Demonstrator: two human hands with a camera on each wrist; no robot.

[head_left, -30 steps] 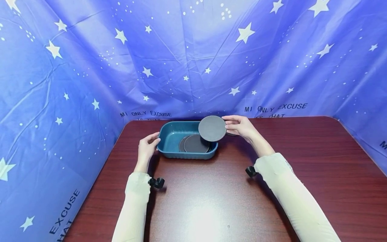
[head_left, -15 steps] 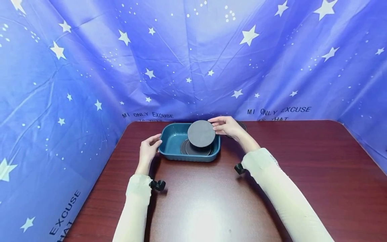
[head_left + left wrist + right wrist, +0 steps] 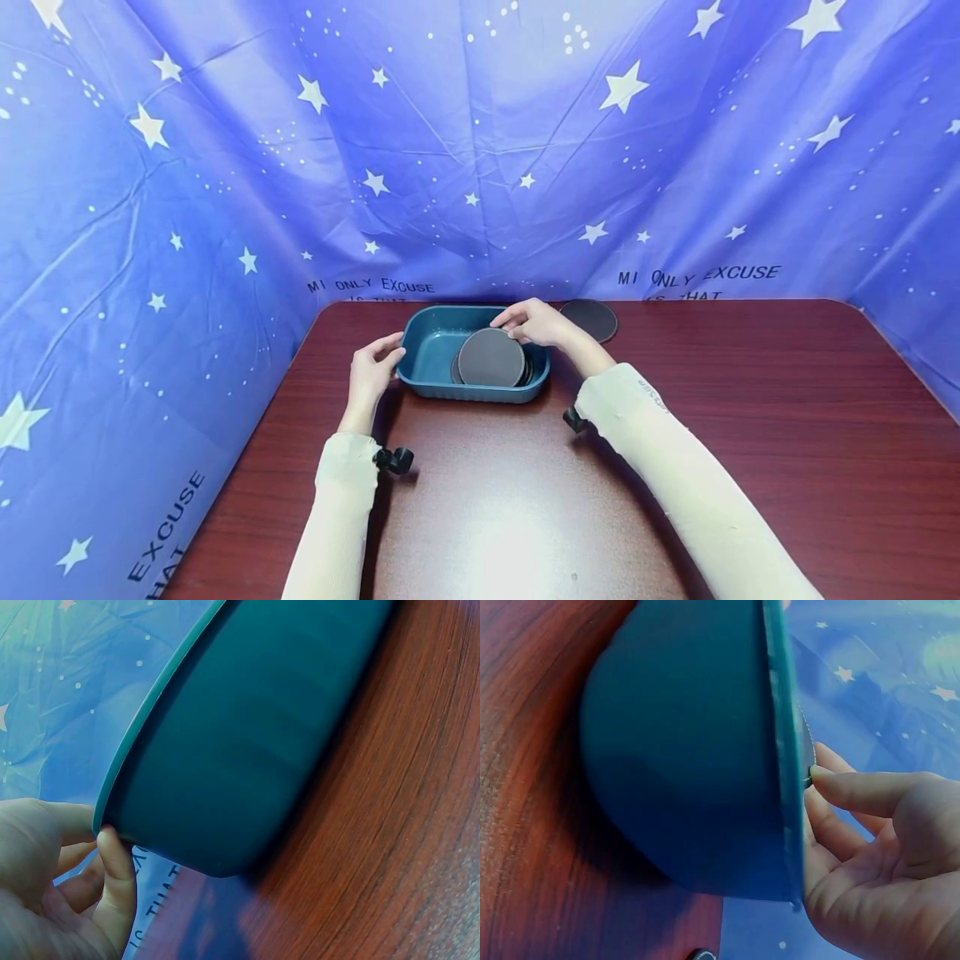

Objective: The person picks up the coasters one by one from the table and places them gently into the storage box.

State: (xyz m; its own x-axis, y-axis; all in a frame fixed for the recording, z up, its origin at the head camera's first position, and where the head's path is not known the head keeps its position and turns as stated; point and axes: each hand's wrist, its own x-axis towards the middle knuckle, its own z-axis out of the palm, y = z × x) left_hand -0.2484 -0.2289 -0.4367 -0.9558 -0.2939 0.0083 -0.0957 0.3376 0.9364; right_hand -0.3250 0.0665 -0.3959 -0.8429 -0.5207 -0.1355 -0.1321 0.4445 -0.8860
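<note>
A teal rectangular basin (image 3: 472,393) with rounded corners stands on the table. My left hand (image 3: 371,371) pinches its left rim between thumb and fingers, which the left wrist view shows up close. Inside the basin's right half, my right hand (image 3: 536,323) pinches the upper edge of a round dark grey coaster (image 3: 491,358) with a stitched border. That coaster leans tilted over other dark coasters, whose edges peep out on both sides of it. In the right wrist view the basin's wall hides most of the held coaster (image 3: 808,750).
Another round dark coaster (image 3: 590,320) lies on the table behind my right wrist, right of the basin. The reddish-brown wooden table (image 3: 750,417) ends at the back against a blue star-printed curtain (image 3: 480,150).
My right hand has carried the coaster left and down into the basin. The coaster on the table has come into view behind the wrist. My left hand keeps its hold on the rim.
</note>
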